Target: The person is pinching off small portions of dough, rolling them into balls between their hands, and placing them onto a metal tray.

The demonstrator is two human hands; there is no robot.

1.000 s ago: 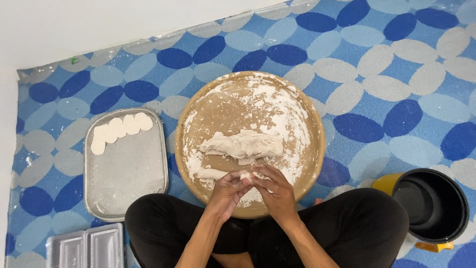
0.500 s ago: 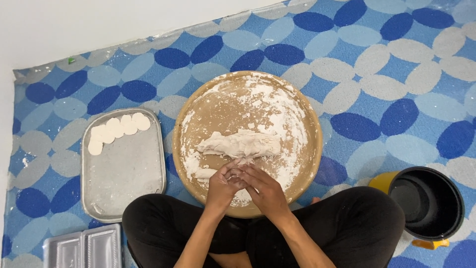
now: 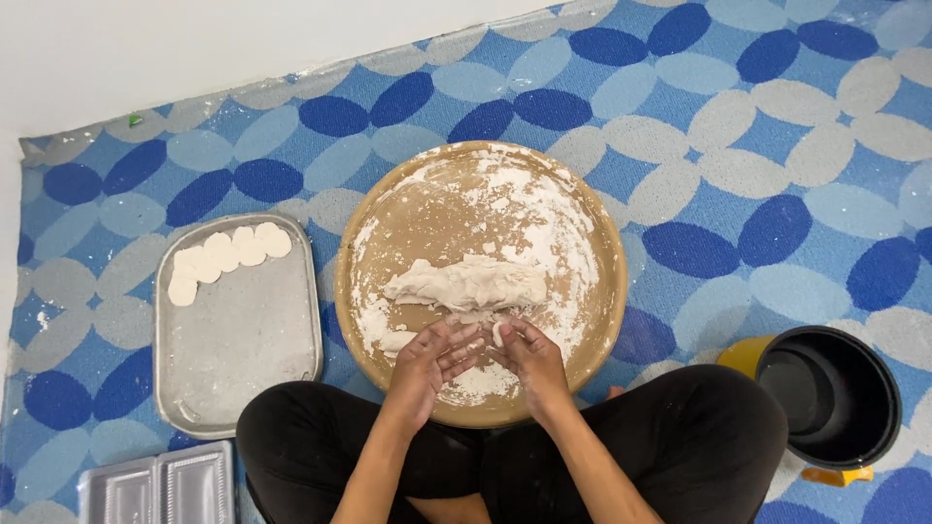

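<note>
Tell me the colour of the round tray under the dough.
Light brown round tray, dusted with white flour; head view.

Left hand (image 3: 432, 364), right hand (image 3: 529, 357): fingertips together, fingers curled, palms inward.

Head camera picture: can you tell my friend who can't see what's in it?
Two hands, left hand and right hand, work at the near edge of a dough lump on a floury round tray. A metal tray with flat dough discs lies left, a black pot right, on a blue patterned mat.

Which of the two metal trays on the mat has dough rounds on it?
The larger metal tray left of the round board, with dough rounds along its far edge. The small divided tray has none.
</note>
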